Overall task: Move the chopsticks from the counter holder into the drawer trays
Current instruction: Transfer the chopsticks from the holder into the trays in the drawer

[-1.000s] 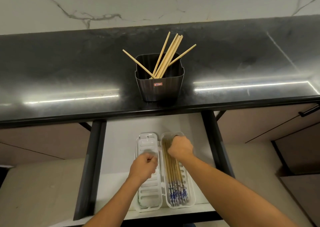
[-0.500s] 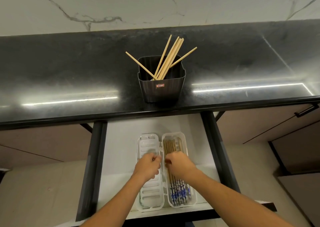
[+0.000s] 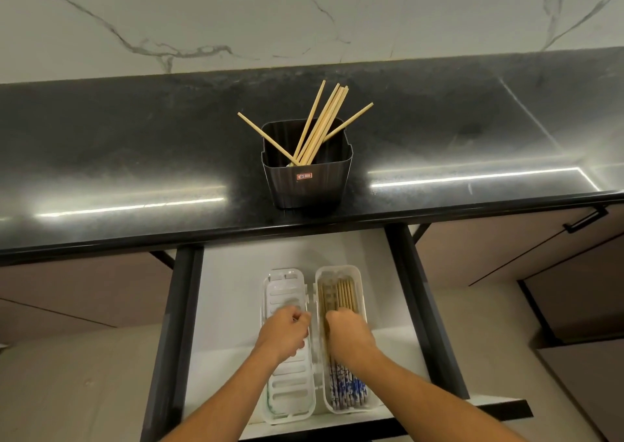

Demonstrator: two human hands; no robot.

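A person leans over an open drawer [image 3: 233, 293] beneath a black stone surface [image 3: 135, 158], both bare hands lowered onto two white slotted trays lying side by side. The left hand [image 3: 285, 335] rests curled over the left tray [image 3: 290, 387], its fingers [image 3: 299, 316] bent inward; whether they grip anything cannot be told from here. The right hand [image 3: 349, 333] is bunched over the right tray [image 3: 358, 279], fingers [image 3: 334, 316] folded down onto the chopsticks in the tray [image 3: 344, 294], which lie lengthwise with plain wooden ends pointing toward the wall and blue-and-white patterned ends [image 3: 347, 387] nearest the person; a firm grip on them cannot be confirmed. On the surface above, close to its front edge, a dark ribbed holder [image 3: 307, 185] with a small red label stands upright, with several wooden chopsticks [image 3: 324, 124] leaning out of it, most angled up to the right and one splayed to the left. Behind it rises a pale veined marble wall [image 3: 304, 12]
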